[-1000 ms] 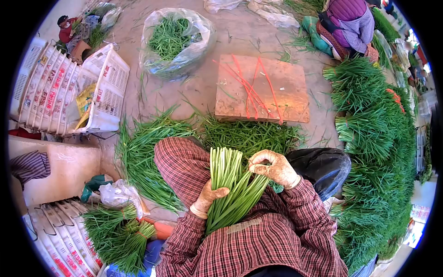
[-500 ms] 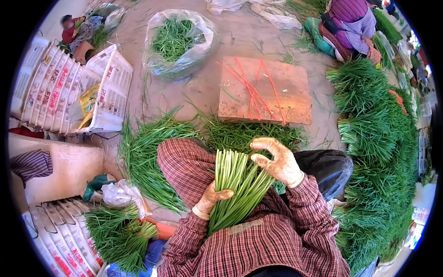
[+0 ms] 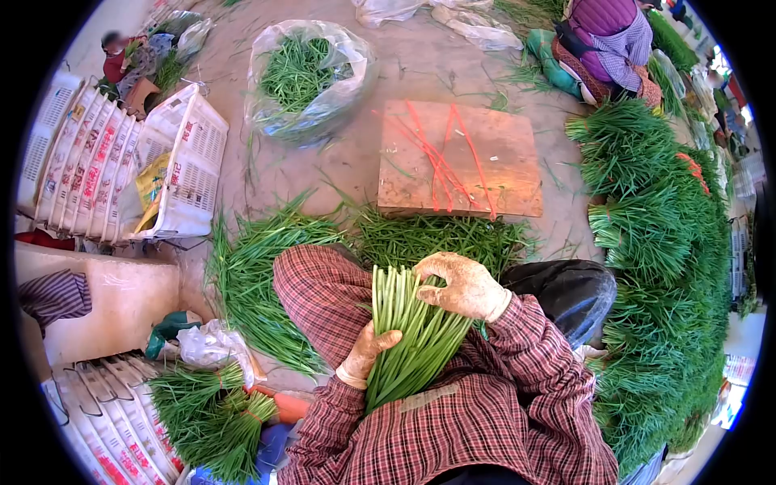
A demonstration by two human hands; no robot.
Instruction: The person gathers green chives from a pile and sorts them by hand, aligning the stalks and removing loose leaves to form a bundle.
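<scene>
A bunch of garlic chives rests against my lap, pale cut ends up and green leaves toward my body. My left hand, in a stained pale glove, is wrapped round the bunch's left side with the thumb across its front. My right hand, also in a stained glove, has its fingers curled over the upper right stalks, near the pale ends. Its thumb and fingertips close on the stalks there. Loose chives lie on the floor in front of my crossed legs.
A wooden board with red ties lies ahead. Beyond it stands a clear bag of greens. White crates stand at left, tied bunches near my left elbow. Stacked bunches line the right; a person sits beyond.
My right hand has moved left onto the top of the chive bunch, and its spread fingers have closed on the stalks. My left hand keeps its hold.
</scene>
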